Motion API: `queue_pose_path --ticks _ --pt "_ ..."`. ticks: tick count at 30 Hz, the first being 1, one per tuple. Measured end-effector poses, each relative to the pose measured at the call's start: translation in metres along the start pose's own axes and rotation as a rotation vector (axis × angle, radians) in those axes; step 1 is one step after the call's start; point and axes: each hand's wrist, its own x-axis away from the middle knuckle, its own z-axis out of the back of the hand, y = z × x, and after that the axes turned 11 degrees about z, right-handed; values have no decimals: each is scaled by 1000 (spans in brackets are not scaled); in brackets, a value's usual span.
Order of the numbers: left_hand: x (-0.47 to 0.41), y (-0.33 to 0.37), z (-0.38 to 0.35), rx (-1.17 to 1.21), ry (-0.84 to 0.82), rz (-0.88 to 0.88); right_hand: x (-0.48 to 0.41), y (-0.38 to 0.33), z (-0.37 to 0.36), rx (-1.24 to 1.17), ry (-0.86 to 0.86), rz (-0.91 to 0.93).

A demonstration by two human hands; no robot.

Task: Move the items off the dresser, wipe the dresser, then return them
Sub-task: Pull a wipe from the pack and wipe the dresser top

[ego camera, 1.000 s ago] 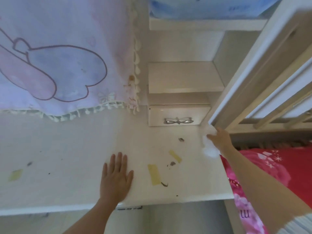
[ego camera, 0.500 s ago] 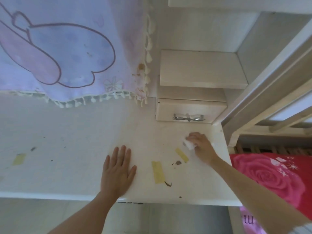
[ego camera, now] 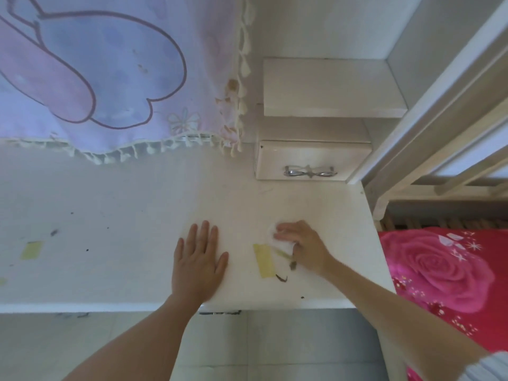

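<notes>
The white dresser top (ego camera: 123, 204) fills the middle of the view, marked with dark specks and yellow tape strips (ego camera: 264, 260). My left hand (ego camera: 199, 261) lies flat on it near the front edge, fingers apart, holding nothing. My right hand (ego camera: 301, 244) presses a small white wipe (ego camera: 272, 232) onto the surface just right of the yellow strip; most of the wipe is hidden under the fingers.
A small white drawer (ego camera: 310, 159) with a silver bow handle stands at the back right under a shelf (ego camera: 330, 89). A purple fringed cloth (ego camera: 110, 72) hangs over the back left. A white bed frame (ego camera: 439, 119) and red rose bedding (ego camera: 445, 270) border the right side.
My right hand has carried the wipe from the dresser's right rear corner toward the middle, down to the yellow tape. The left hand stays flat in place.
</notes>
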Motion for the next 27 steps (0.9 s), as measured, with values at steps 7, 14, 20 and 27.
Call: queue_pose_path --ticks 7,14,20,27 --pt "3 1 1 65 -10 -50 76 -56 -35 -219 -280 26" --pt "3 1 2 53 -12 -42 -16 -9 25 -210 267 -322" --pt "0 1 6 14 26 -32 -34 -30 -26 -124 125 -52" --pt "3 2 4 22 51 -52 55 -45 -46 -231 -186 112"
